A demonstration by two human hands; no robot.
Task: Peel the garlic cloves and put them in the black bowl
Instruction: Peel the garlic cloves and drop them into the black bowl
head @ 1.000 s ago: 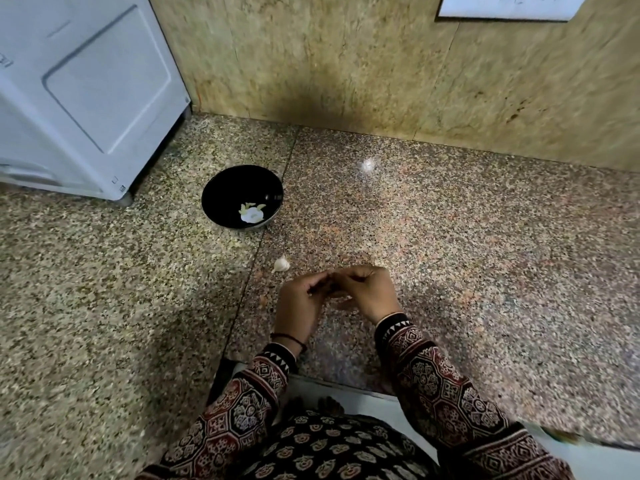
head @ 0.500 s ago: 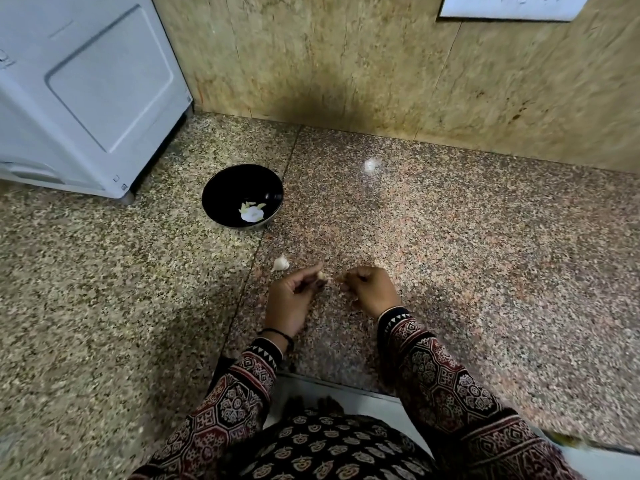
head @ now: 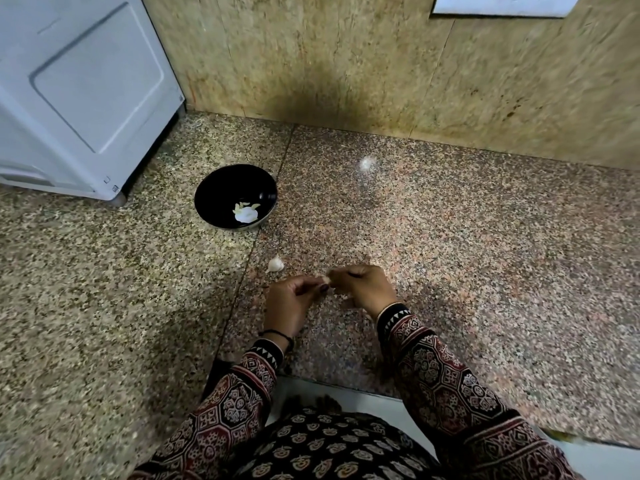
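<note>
1. Nearest, two patterned sleeves cross the near edge of the speckled stone table (head: 485,271): the left sleeve (head: 235,403) and the right sleeve (head: 443,375). A dark bracelet (head: 277,336) circles the left wrist.
2. Just past that edge, about midway along it, the left grip (head: 291,306) and the right grip (head: 367,289) meet fingertip to fingertip.
3. Both are curled. The left grip is clamped on a small pale garlic clove (head: 325,279), and the right grip pinches the same clove from the other side. Blur hides how much skin the clove carries.
4. A second clove (head: 276,264), whitish and seemingly in its skin, lies on the table just beyond the left grip. It touches neither hand and sits beside the seam between two slabs.
5. Farther toward the far-left corner the black bowl (head: 221,188) stands upright, just left of that seam and well apart from both hands. A few pale peeled cloves (head: 246,213) lie in the bottom, toward its near right side.
6. A small white scrap (head: 366,163) lies to the right of the bowl, nearer the far edge; it is too blurred to identify.
7. A white appliance (head: 86,98) fills the far-left corner. A mottled tan wall (head: 346,64) rises along the far edge, with a white sheet (head: 502,5) fixed high on its right side.
</note>
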